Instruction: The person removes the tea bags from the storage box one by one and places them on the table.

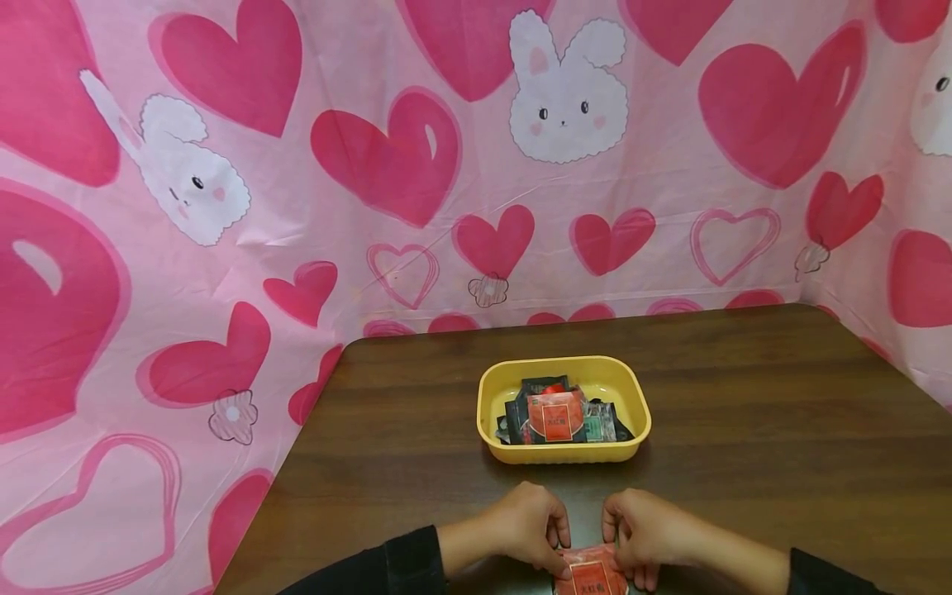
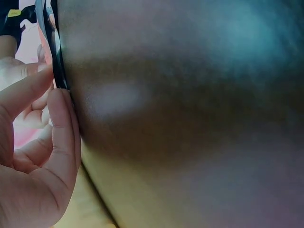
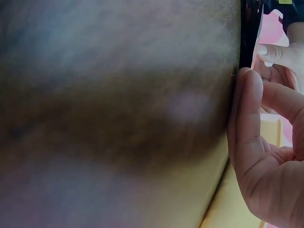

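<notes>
A red and black tea packet [image 1: 592, 572] with an orange label lies face up near the table's front edge in the head view, its lower part cut off by the frame. My left hand [image 1: 530, 529] pinches its top left corner. On the opposite corner, my right hand [image 1: 649, 530] has thumb and fingers at the edge. In the left wrist view the packet [image 2: 58, 61] shows edge-on between thumb and fingers. Seen from the right wrist, the packet's dark underside [image 3: 248, 38] rises above the fingertips.
Beyond the hands stands a yellow plastic basket [image 1: 638, 426] holding several black, red and green packets [image 1: 556, 417]. The dark wooden table [image 1: 781, 413] stretches to both sides. A pink cloth [image 1: 416, 273] with hearts and rabbits hangs behind and at the left.
</notes>
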Demonstrator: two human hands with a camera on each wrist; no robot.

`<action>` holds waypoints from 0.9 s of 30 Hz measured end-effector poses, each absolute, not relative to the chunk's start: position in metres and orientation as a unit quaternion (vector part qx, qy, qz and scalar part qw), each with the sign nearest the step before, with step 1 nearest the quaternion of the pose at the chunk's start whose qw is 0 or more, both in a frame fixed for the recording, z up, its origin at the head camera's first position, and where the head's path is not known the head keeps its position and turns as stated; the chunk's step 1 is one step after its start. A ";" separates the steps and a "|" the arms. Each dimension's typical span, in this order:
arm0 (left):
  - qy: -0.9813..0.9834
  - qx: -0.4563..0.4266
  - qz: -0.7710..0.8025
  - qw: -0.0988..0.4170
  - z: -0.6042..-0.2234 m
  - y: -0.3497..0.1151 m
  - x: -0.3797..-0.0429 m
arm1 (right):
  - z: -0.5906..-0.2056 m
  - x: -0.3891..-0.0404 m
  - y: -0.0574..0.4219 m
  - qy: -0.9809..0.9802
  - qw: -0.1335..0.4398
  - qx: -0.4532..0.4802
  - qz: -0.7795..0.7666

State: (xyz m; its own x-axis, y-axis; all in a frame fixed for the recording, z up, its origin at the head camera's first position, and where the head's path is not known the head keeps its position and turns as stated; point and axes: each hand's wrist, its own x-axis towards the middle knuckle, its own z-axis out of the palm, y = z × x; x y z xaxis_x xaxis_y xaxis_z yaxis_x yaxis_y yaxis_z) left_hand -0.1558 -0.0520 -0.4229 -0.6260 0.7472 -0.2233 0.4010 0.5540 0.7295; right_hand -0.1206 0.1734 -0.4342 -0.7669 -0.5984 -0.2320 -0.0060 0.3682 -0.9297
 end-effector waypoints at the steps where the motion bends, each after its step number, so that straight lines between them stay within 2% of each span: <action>1: 0.841 0.341 0.325 0.267 -0.423 -0.052 -0.155 | -0.434 -0.120 0.173 0.780 0.280 -0.195 -0.524; 5: 0.849 0.354 0.300 0.254 -0.418 -0.051 -0.156 | -0.430 -0.122 0.173 0.791 0.274 -0.199 -0.510; 9: 0.863 0.361 0.291 0.201 -0.402 -0.052 -0.165 | -0.411 -0.131 0.173 0.812 0.237 -0.209 -0.491; 13: 0.854 0.294 0.390 0.178 -0.378 -0.054 -0.190 | -0.382 -0.152 0.177 0.826 0.167 -0.211 -0.496; 16: 0.830 0.215 0.479 0.190 -0.363 -0.058 -0.218 | -0.364 -0.172 0.180 0.838 0.119 -0.188 -0.498; 19: 0.814 0.152 0.524 0.198 -0.357 -0.063 -0.245 | -0.357 -0.195 0.182 0.847 0.099 -0.149 -0.500; 23: 0.805 0.101 0.541 0.221 -0.360 -0.064 -0.267 | -0.361 -0.220 0.182 0.842 0.119 -0.104 -0.516; 27: 0.790 0.057 0.554 0.254 -0.368 -0.060 -0.271 | -0.373 -0.233 0.179 0.829 0.156 -0.073 -0.532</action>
